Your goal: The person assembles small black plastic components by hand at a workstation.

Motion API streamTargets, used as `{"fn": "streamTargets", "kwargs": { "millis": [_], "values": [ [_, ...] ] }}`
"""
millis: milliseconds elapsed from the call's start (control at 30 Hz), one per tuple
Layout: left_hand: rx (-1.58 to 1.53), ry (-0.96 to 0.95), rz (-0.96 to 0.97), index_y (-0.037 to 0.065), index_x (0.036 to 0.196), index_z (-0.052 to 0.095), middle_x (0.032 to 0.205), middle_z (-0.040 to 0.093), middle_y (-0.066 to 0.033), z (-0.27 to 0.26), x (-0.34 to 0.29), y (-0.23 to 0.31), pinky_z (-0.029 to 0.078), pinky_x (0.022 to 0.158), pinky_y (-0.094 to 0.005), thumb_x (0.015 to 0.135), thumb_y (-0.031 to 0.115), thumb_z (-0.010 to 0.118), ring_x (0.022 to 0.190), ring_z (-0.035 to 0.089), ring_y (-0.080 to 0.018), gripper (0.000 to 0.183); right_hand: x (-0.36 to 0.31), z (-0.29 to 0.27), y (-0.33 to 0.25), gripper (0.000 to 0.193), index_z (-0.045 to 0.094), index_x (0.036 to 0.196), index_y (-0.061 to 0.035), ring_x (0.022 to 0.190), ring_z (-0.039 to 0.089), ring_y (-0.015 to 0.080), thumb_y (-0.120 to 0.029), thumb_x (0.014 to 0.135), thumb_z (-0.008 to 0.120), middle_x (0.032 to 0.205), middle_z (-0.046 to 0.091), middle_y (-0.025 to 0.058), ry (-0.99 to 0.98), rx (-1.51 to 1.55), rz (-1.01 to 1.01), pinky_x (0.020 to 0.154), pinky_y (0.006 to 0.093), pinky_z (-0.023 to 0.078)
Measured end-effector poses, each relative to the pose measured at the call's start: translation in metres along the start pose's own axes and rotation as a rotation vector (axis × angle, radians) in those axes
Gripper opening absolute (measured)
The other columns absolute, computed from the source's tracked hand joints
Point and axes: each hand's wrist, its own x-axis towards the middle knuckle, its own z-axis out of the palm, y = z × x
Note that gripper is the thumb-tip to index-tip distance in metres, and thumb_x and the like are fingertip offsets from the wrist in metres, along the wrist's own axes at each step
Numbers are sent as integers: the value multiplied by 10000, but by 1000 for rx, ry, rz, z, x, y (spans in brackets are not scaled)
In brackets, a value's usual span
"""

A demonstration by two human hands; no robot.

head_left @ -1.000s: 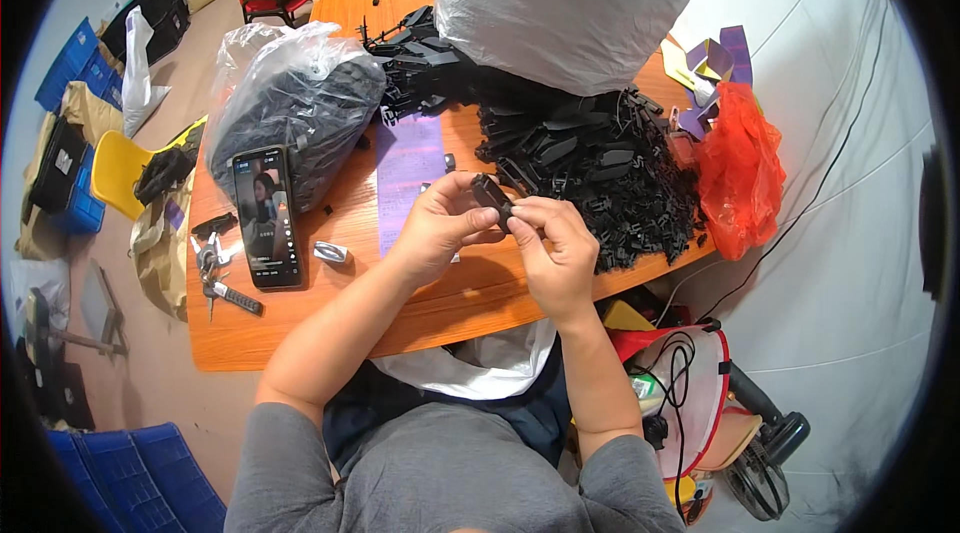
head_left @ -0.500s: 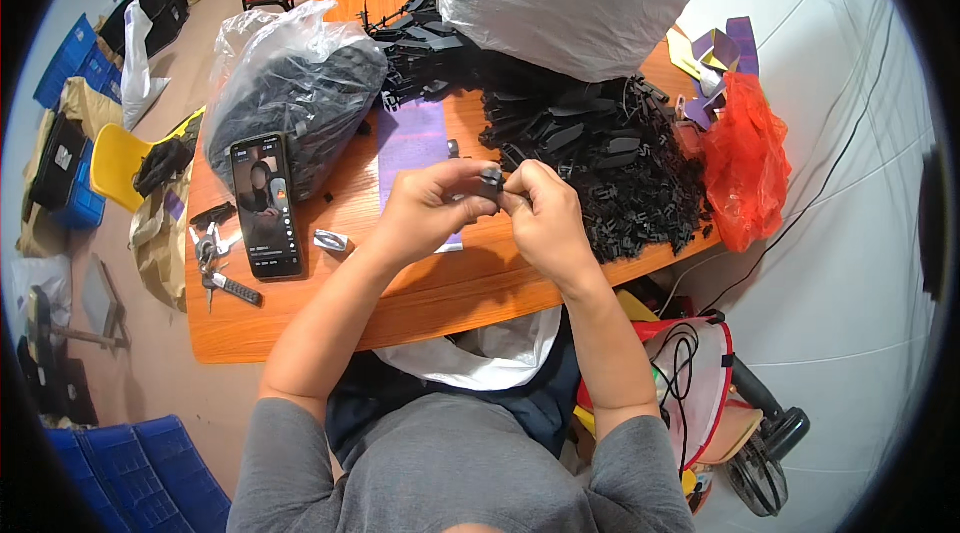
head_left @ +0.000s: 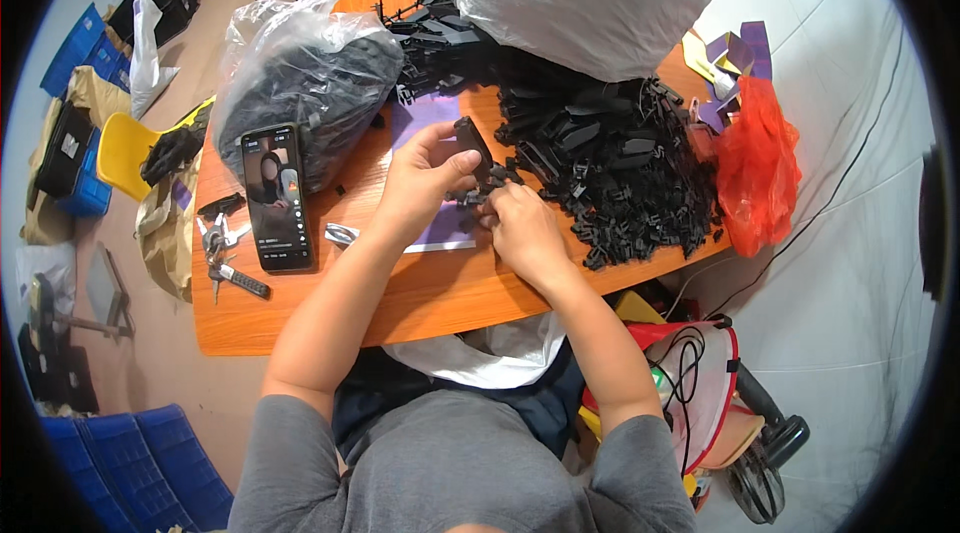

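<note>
Between the thumb and fingers of my left hand (head_left: 425, 171) is a long black plastic part (head_left: 473, 141), held tilted over the purple sheet (head_left: 447, 231). My right hand (head_left: 527, 236) is low beside it, fingers bent together at the near-left edge of a heap of small black plastic parts (head_left: 625, 188). A few loose black pieces lie by its fingertips; whether it pinches one is hidden.
A clear bag of black parts (head_left: 310, 83) and a lit phone (head_left: 275, 198) stand left. Nearby are keys (head_left: 225, 268) and a small silver object (head_left: 342, 234). A large white sack (head_left: 600, 3) looms behind the heap; a red plastic bag (head_left: 760, 168) hangs at the right edge.
My hands, together before, have moved apart. My left hand now holds the longer black part upright, while my right hand has come down to the edge of the heap. The view has shifted slightly.
</note>
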Motion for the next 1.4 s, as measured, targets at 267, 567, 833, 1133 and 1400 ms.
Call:
{"fn": "streamTargets", "kwargs": {
  "millis": [267,567,833,1133,1400],
  "values": [
    [-274,-185,-74,69,1196,518,1040,618,-78,0,-3,-5,528,811,-345,830,84,639,974,605,-198,386,2,-47,-10,147,619,980,-15,684,545,97,10,859,540,875,571,24,259,1039,273,652,213,454],
    [-42,-272,83,21,1197,543,1040,628,-72,9,-13,-2,491,820,-272,822,18,629,931,596,-139,385,12,-64,-41,99,588,871,2,584,587,102,-79,837,635,746,627,75,261,1553,419,452,192,452],
    [88,-259,65,9,1198,544,1016,626,-56,20,-22,7,487,824,-265,830,14,616,919,593,-119,375,11,-73,-30,104,584,865,0,582,568,92,-79,828,641,732,613,55,106,1477,488,469,194,441],
    [390,-395,130,-17,1027,586,850,599,-10,24,-27,1,471,720,-249,835,51,620,811,551,-75,206,1,-70,-22,235,598,1079,22,934,563,119,-20,855,540,1023,623,66,-21,1154,263,854,246,434],
    [503,-452,72,-19,1057,579,863,642,-41,45,-39,-12,464,745,-263,839,59,611,816,560,-78,234,-30,-58,-1,237,612,1049,36,888,590,128,46,833,515,964,636,77,125,1192,362,814,254,468]
  ]
}}
